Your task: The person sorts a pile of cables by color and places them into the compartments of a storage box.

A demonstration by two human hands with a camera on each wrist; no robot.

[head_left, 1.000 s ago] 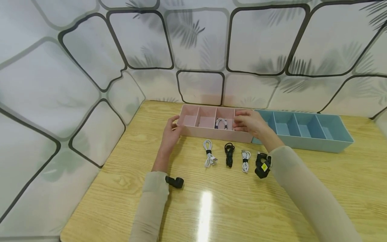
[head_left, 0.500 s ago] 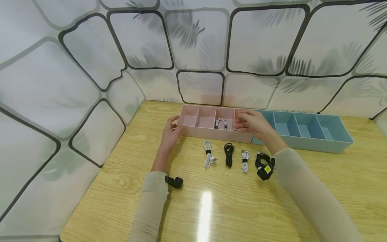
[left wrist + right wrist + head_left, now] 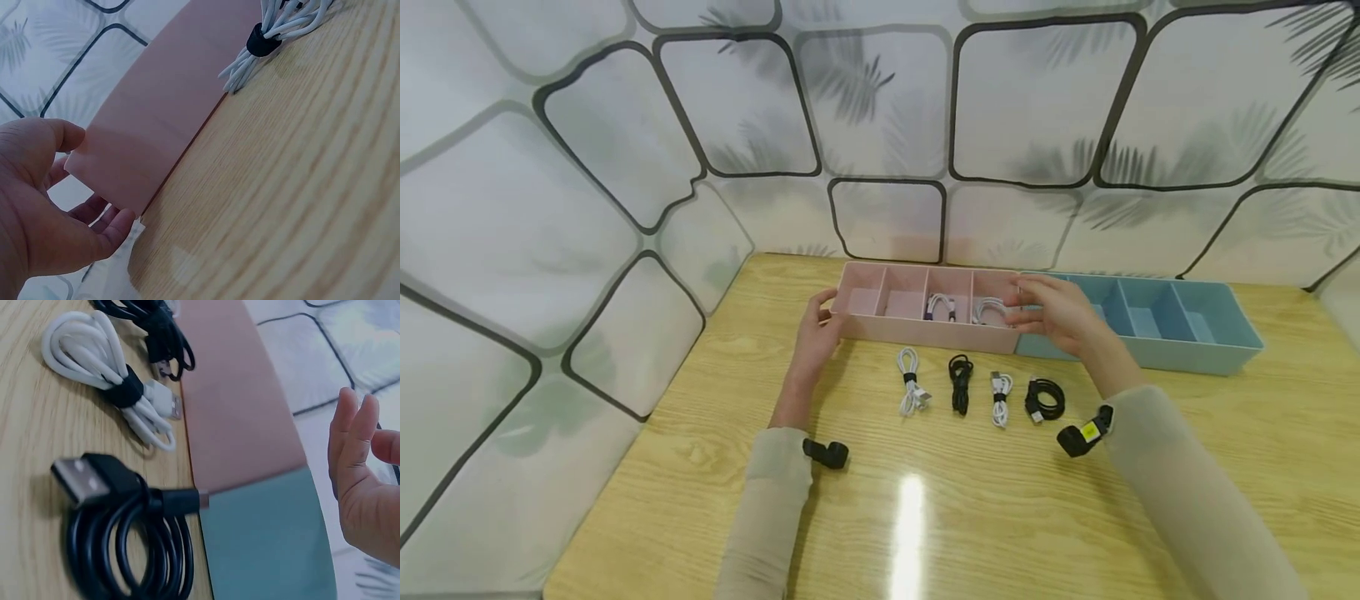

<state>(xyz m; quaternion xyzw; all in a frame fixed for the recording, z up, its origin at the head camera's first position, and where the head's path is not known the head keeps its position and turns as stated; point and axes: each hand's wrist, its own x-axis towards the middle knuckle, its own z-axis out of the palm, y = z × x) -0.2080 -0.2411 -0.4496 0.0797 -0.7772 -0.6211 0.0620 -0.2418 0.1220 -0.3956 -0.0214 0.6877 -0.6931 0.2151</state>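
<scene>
My left hand (image 3: 817, 340) holds the left end of a pink divided storage box (image 3: 925, 332), with thumb and fingers at its corner; in the left wrist view this hand (image 3: 56, 200) has bent fingers against the box end. A white cable with dark ends (image 3: 940, 307) lies in the third compartment. Another coiled white cable (image 3: 988, 310) lies in the rightmost pink compartment. Just right of that cable, my right hand (image 3: 1063, 317) hovers with loosely spread fingers and nothing between them, over where the pink and blue boxes meet.
A blue divided box (image 3: 1180, 352) stands end to end with the pink one. On the wooden table in front lie a white cable (image 3: 912, 385), a black cable (image 3: 959, 385), a smaller white cable (image 3: 1000, 400) and a coiled black cable (image 3: 1045, 400). A patterned wall covering stands behind.
My right hand has let go of the white cable and moved right, out of the rightmost pink compartment, uncovering the coil. The left hand has stayed on the box end.
</scene>
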